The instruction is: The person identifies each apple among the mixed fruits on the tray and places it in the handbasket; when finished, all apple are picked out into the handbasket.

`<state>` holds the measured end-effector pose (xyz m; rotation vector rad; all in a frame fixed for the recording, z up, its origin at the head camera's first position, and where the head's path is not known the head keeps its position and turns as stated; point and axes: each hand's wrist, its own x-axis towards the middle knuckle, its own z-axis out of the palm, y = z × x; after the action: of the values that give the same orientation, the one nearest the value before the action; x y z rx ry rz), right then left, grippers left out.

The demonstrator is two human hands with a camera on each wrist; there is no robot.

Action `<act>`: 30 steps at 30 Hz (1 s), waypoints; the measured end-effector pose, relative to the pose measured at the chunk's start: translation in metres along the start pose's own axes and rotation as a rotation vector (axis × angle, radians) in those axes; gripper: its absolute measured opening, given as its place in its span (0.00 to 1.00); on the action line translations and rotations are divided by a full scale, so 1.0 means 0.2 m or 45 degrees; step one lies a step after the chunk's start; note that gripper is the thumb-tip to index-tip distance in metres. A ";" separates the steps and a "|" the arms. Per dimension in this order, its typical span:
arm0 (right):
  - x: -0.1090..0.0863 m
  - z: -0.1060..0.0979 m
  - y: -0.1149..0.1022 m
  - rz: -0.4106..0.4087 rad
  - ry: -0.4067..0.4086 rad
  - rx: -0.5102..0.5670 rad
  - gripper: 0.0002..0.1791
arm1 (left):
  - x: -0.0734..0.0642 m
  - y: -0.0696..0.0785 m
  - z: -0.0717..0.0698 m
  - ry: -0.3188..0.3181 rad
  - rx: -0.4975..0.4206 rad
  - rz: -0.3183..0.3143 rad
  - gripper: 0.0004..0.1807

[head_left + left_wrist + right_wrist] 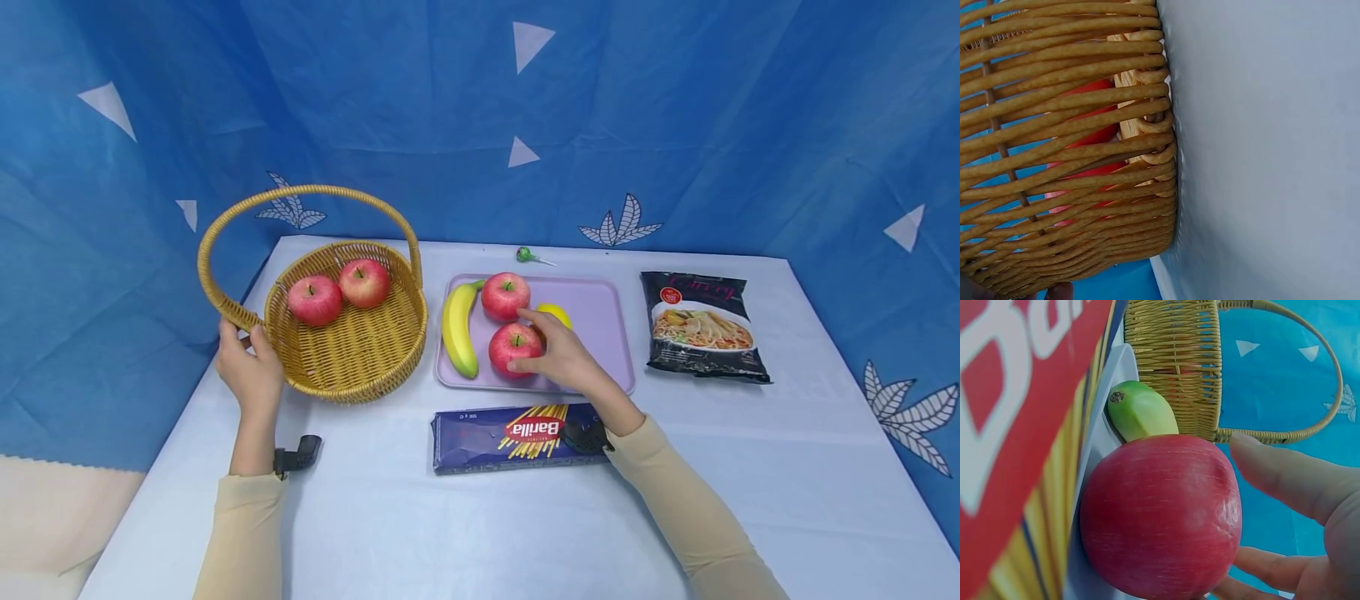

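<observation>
My left hand (251, 367) grips the wicker basket (348, 392) at its left side, where the arched handle meets the rim. Two red apples lie inside, one left (315, 300) and one right (365, 283). On a lilac tray (600, 333) rest a banana (459, 329), a rear apple (506, 296), a front apple (510, 354) and a yellow fruit (555, 314), partly hidden by my right hand. My right hand (566, 354) spreads thumb and fingers around the front apple. In the right wrist view a gap shows between the thumb (1297, 481) and that apple (1160, 519).
A blue Barilla pasta box (480, 442) lies in front of the tray, below the right wrist. To the right is a black noodle packet (701, 329). Behind the tray lies a green lollipop (523, 254). A blue curtain (450, 125) hangs along the table's back.
</observation>
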<state>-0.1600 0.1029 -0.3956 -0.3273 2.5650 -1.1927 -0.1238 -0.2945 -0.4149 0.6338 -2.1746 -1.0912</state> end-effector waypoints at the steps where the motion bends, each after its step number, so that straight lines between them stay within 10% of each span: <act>1: 0.00 0.00 0.00 -0.003 -0.002 -0.002 0.47 | 0.00 0.00 0.00 0.000 -0.001 -0.001 0.20; 30: -0.01 0.01 0.01 -0.083 0.025 -0.106 0.43 | 0.00 -0.01 0.01 0.026 -0.001 0.029 0.20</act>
<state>-0.1575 0.1036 -0.3984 -0.4223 2.6446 -1.1182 -0.1255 -0.2936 -0.4174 0.6163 -2.1585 -1.0693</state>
